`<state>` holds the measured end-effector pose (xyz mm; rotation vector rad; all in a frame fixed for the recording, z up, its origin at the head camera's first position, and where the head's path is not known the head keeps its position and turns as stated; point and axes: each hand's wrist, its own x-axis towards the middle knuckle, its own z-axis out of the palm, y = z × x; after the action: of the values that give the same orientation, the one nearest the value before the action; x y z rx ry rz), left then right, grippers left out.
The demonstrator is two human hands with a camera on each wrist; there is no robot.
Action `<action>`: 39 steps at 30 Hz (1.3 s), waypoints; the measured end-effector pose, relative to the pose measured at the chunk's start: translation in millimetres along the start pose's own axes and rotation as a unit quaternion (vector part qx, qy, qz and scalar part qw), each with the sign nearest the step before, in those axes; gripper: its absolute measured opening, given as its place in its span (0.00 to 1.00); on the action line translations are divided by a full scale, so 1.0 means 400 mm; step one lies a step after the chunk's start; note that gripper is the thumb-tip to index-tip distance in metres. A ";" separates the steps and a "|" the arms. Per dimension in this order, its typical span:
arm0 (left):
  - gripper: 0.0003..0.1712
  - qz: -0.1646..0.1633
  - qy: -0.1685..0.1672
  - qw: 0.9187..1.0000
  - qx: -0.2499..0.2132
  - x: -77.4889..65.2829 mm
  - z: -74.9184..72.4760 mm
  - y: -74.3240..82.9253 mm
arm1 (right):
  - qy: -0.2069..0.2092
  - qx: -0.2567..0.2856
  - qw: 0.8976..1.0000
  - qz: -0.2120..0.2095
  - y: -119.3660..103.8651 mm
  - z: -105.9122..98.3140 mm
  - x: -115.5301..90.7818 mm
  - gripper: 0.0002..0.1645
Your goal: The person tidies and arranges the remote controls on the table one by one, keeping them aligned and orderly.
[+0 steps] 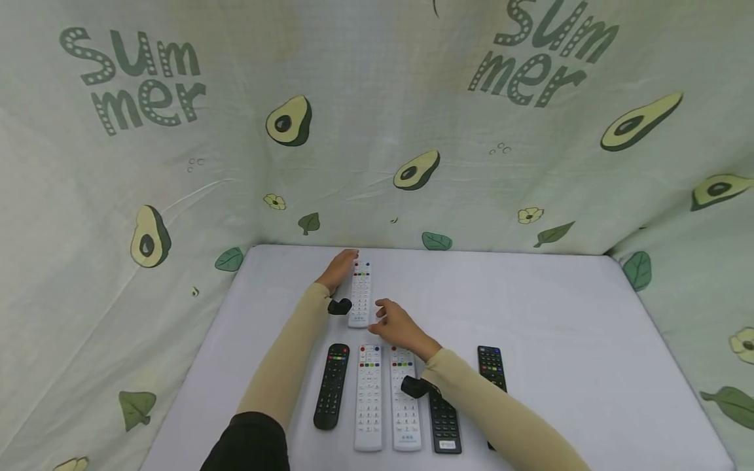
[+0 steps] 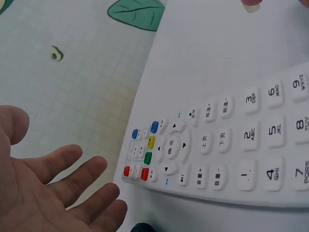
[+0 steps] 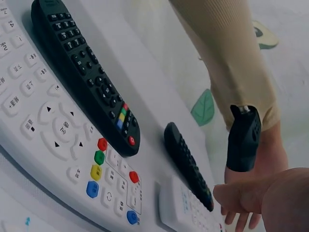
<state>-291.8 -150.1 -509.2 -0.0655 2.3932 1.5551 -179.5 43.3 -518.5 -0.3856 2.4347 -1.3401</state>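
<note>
A white remote control (image 1: 360, 294) with colored buttons lies lengthwise toward the back of the white table. My left hand (image 1: 340, 269) is along its upper left side; the left wrist view shows this hand (image 2: 58, 188) with fingers loosely spread and nothing in them, beside the end of the white remote (image 2: 207, 150) with the colored buttons. My right hand (image 1: 400, 325) hovers just right of the remote's lower end, thumb and fingers apart, holding nothing. Below it, the front row has two white remotes (image 1: 369, 399), side by side, and a black remote (image 1: 332, 386) at the left.
Another black remote (image 1: 446, 425) lies partly under my right wrist, and a further black remote (image 1: 491, 366) is partly hidden by my right forearm. A patterned cloth (image 1: 353, 118) with avocados and leaves hangs around the white table (image 1: 565, 314).
</note>
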 end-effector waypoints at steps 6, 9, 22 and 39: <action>0.36 -0.016 -0.009 0.999 0.033 0.015 -0.001 -0.013 | 0.011 -0.001 1.000 0.023 0.003 0.030 0.018 0.42; 0.36 -0.017 -0.013 0.999 0.048 0.021 0.000 -0.017 | 0.011 0.009 0.999 0.034 0.003 0.042 0.024 0.45; 0.36 -0.014 -0.030 0.995 0.093 0.002 0.004 -0.016 | 0.027 -0.010 0.998 0.058 -0.022 0.104 0.039 0.55; 0.37 -0.009 -0.053 0.994 0.092 -0.008 -0.001 -0.016 | 0.087 -0.063 0.990 0.092 -0.052 0.166 0.062 0.51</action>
<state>-287.7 -153.5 -513.7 0.0338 2.4317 1.2901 -172.9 -27.8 -537.9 -0.0734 2.6320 -1.1916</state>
